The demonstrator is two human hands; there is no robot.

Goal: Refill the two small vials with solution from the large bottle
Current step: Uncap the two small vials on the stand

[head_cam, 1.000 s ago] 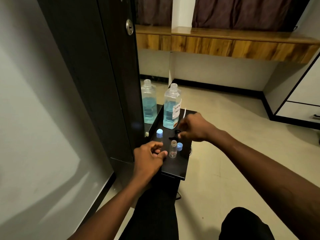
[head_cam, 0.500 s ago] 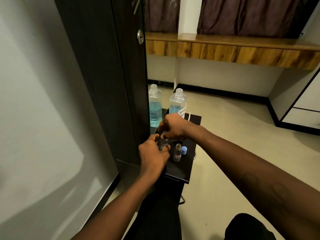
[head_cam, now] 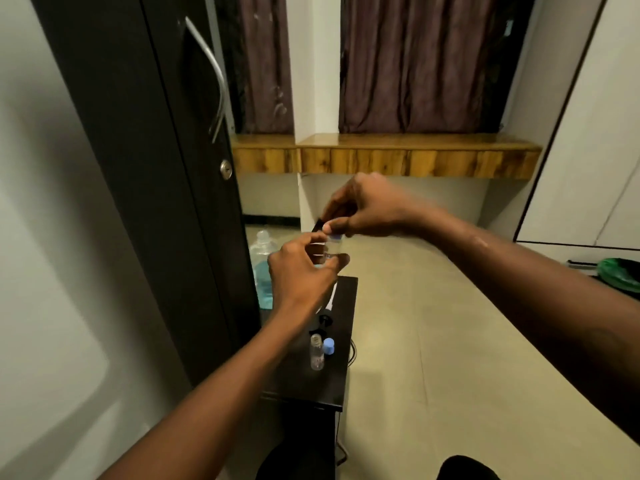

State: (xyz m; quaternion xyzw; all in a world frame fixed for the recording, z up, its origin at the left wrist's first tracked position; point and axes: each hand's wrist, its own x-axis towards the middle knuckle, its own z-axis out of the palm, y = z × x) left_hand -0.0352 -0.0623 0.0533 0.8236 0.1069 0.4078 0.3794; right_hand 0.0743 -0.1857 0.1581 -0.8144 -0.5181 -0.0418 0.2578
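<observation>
My left hand (head_cam: 304, 275) holds a small clear vial (head_cam: 329, 252) up above the black side table (head_cam: 341, 375). My right hand (head_cam: 370, 209) pinches the blue cap (head_cam: 335, 237) at the vial's top; a dark sliver shows at its fingertips. A second small vial (head_cam: 317, 351) stands open on the table, with its blue cap (head_cam: 329, 346) beside it. A small black piece (head_cam: 325, 320) lies just behind them. My left hand hides most of the large bottle of blue solution. The bottle's mirror reflection (head_cam: 263, 261) shows to the left.
A dark wardrobe door (head_cam: 145, 168) with a metal handle (head_cam: 216, 77) stands close on the left. A cable (head_cam: 352, 353) hangs off the table's right edge. Bare floor lies to the right, with a green object (head_cam: 620, 275) at the far right. My knees are at the bottom.
Both hands met at the capped vial on the table and have raised it well above the table. The view has tilted upward.
</observation>
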